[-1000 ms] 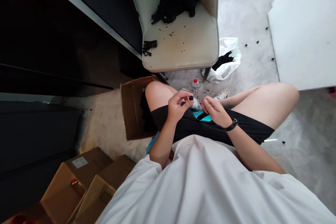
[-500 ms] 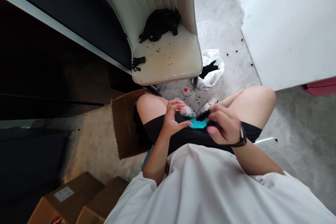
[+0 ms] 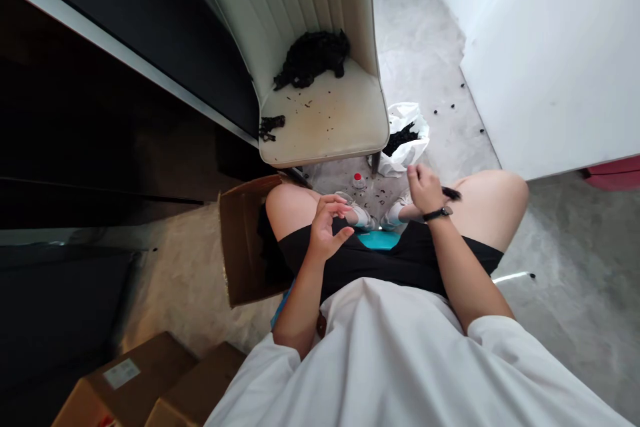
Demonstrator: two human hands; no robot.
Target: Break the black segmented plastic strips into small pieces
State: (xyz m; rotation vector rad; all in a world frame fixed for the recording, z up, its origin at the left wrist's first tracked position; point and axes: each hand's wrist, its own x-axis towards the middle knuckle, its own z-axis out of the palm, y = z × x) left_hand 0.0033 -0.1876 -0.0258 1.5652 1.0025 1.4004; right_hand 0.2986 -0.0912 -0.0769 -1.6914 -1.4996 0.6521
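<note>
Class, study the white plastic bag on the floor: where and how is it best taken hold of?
Probably pinch the white bag at its loose rim on the picture's right, coming from above: its mouth gapes upward, dark pieces lie inside, and the chair crowds its left. The right hand is nearer, though it holds a dark strand.

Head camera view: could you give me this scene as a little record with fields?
Left hand: open, nothing visible in its grip
Right hand: closed around a black strip, one end sticking out
Chair: cream, padded, black clump on the seat
Plastic bag: white, on the floor, black pieces inside
Bottle: red-capped, on the floor
Cardboard box: open, dark contents unclear
</note>
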